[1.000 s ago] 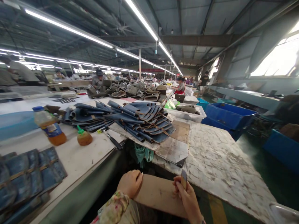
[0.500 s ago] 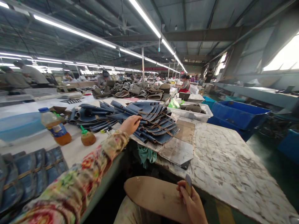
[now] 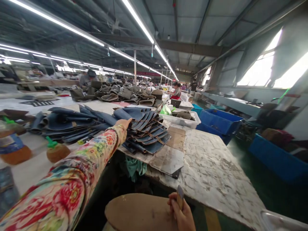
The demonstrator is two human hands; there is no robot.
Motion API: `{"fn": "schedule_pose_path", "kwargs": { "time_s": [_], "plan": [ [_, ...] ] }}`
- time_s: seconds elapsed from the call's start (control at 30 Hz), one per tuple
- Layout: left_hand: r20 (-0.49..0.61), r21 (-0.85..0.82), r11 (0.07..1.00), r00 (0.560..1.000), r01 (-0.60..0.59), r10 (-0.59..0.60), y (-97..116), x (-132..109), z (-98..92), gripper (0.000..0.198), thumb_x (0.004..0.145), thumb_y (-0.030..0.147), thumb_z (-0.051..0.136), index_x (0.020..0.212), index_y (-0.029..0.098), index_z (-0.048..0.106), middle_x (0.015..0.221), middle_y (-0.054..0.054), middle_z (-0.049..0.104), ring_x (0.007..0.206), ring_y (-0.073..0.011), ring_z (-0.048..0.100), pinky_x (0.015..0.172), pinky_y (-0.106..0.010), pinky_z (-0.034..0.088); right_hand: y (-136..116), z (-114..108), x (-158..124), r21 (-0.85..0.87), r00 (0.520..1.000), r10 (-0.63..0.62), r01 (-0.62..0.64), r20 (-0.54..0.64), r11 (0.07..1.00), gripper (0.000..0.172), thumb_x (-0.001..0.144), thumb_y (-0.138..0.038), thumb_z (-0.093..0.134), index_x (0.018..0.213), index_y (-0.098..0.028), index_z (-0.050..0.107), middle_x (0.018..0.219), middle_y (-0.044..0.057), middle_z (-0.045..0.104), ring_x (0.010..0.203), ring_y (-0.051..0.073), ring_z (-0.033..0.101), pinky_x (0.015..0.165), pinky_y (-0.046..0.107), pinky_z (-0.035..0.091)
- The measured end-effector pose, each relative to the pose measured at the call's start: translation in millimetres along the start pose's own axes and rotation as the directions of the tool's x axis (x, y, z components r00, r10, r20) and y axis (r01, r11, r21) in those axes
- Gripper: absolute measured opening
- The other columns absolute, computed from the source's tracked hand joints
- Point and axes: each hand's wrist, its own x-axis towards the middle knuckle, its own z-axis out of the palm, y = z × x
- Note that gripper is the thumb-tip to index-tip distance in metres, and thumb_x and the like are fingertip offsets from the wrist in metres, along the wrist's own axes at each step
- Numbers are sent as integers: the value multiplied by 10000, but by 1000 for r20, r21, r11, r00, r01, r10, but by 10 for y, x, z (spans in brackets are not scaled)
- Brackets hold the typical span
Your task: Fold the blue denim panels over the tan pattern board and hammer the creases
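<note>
My left hand, in a flowered sleeve, reaches out to a stack of dark blue cut fabric pieces on the worktable and rests on its top. Its fingers are hidden behind the hand. My right hand stays low at the bottom of the view. It is closed round a small flat tool with a grey blade that sticks up. It rests on a brown oval board across my lap.
A brown squeeze bottle with a green cap and a juice bottle stand at left. Worn boards lie under the stack. Blue bins line the aisle at right. Other people work at far tables.
My left arm left the board and stretched out to the blue stack, now lying further onto it. The view swung right. My right hand kept its tool.
</note>
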Motion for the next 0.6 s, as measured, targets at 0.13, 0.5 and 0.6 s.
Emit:
{"fn": "schedule_pose_path", "kwargs": {
  "time_s": [0.13,0.5,0.6],
  "plan": [
    [-4,19,997,997,-73,73,-9,-45,84,454,860,159,351,1281,298,449,1045,-120,622,945,-241,601,830,-352,416,-50,26,-22,5,1000,4,-4,10,1000,412,616,-524,661,791,-153,627,633,20,573,500,110,493,492,225,420],
    [-383,-97,995,923,-8,-30,-8,-330,-605,423,917,384,236,1135,150,511,1045,-121,607,965,-226,564,792,-300,412,-150,82,-58,-6,1000,-11,11,-23,1000,481,567,-584,665,761,-148,614,606,5,539,495,104,462,462,223,402],
    [-655,-66,969,743,-238,138,165,-551,-1060,367,899,415,325,1032,177,571,1007,-79,601,1003,-224,527,867,-325,378,-179,89,-77,12,1000,1,-1,-19,1000,501,551,-599,674,773,-153,617,588,-3,525,483,101,448,446,221,386]
  ]
}}
